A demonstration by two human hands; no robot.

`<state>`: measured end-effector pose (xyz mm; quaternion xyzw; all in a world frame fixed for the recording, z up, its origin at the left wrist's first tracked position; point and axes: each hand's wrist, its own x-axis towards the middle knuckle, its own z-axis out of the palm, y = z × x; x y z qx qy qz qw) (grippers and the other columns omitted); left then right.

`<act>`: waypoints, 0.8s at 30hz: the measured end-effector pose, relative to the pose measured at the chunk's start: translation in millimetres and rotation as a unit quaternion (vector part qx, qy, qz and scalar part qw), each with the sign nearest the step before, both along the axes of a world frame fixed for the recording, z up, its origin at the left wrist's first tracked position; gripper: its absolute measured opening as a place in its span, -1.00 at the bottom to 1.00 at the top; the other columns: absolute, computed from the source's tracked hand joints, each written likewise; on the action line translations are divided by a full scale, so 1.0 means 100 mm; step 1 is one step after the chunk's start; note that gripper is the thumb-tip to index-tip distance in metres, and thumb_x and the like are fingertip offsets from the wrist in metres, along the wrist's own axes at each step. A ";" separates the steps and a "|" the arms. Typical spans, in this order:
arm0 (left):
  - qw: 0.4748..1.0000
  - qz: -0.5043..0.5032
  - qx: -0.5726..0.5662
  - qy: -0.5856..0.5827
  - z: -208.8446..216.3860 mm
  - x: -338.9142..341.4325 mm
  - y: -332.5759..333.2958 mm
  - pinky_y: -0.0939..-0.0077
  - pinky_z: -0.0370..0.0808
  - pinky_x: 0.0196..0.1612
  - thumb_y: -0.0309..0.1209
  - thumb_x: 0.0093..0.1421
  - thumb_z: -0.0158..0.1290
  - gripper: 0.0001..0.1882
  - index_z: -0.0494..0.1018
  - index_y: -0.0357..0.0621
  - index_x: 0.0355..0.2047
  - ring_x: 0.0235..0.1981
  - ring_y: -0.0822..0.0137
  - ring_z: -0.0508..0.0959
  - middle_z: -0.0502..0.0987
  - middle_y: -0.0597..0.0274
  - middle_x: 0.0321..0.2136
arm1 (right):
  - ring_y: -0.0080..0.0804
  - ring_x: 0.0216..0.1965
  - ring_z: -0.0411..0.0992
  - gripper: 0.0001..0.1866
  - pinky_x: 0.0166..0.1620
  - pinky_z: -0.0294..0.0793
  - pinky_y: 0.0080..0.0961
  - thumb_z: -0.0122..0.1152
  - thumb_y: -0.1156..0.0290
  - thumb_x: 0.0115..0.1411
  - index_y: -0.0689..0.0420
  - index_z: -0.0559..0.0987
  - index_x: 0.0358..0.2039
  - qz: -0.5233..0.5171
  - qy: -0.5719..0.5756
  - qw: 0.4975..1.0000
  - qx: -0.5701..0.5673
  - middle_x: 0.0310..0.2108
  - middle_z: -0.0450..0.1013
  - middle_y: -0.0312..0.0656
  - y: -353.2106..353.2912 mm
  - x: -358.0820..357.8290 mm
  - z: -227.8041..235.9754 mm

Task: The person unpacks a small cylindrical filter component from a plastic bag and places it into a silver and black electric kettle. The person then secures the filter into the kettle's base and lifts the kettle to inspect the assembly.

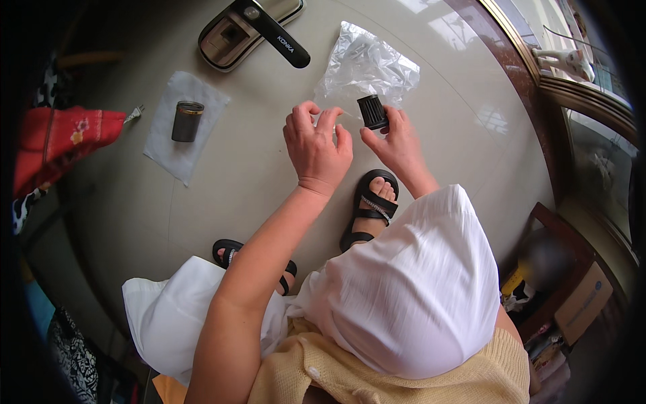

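Ribbed cylinder (371,112) (in right hand (402,143)) points lengthwise forward, slightly left.

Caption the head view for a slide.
Right hand holding a black ribbed cylinder, left hand beside it, with crumpled clear plastic and a dark container on a white sheet.

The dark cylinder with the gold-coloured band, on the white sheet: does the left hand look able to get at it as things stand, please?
Probably yes, with a reach leftward: the dark cylinder sits uncovered on the white sheet, and I see nothing standing between it and the left hand.
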<state>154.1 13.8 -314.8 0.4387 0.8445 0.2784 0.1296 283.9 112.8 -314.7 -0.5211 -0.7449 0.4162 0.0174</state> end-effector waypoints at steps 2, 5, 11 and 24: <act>0.996 -0.054 0.040 0.062 -0.02 -0.11 0.12 0.19 0.32 0.11 -0.44 0.03 0.18 -0.59 0.50 -0.01 -0.04 0.04 0.04 0.37 0.23 0.11 0.16 | -0.07 -0.23 0.47 -0.41 -0.23 0.52 -0.27 0.35 0.26 -0.06 0.29 0.44 -0.03 0.075 -0.012 0.988 0.131 -0.15 0.39 0.02 0.09 0.11 -0.11; 0.990 -0.131 0.012 0.041 -0.21 -0.18 0.31 0.13 0.32 0.18 -0.57 0.02 0.10 -0.49 0.48 -0.02 0.04 0.17 -0.02 0.32 0.04 0.10 0.31 | -0.07 -0.21 0.46 -0.44 -0.18 0.51 -0.26 0.34 0.31 -0.07 0.28 0.44 -0.06 0.156 -0.060 0.969 0.183 -0.12 0.39 0.01 0.23 0.12 -0.10; 0.979 -0.173 -0.056 -0.095 -0.44 -0.25 0.60 0.23 0.44 0.13 -0.67 0.01 0.05 -0.36 0.35 -0.08 0.16 0.14 0.04 0.41 0.05 0.11 0.35 | -0.10 -0.07 0.41 -0.36 -0.09 0.52 -0.29 0.32 0.35 -0.10 0.29 0.39 0.03 0.151 -0.064 0.958 0.235 -0.10 0.37 -0.04 -0.01 -0.01 0.16; 0.926 -0.065 -0.171 -0.329 0.05 -0.47 0.50 0.28 0.41 0.09 -0.46 0.08 -0.11 -0.28 0.12 -0.29 0.31 0.00 -0.07 0.52 0.57 -0.12 -0.10 | -0.01 0.00 0.38 -0.41 0.03 0.41 -0.22 0.21 0.28 0.04 0.12 0.38 0.12 0.276 -0.120 0.953 0.033 -0.05 0.43 -0.04 0.82 -0.11 -0.16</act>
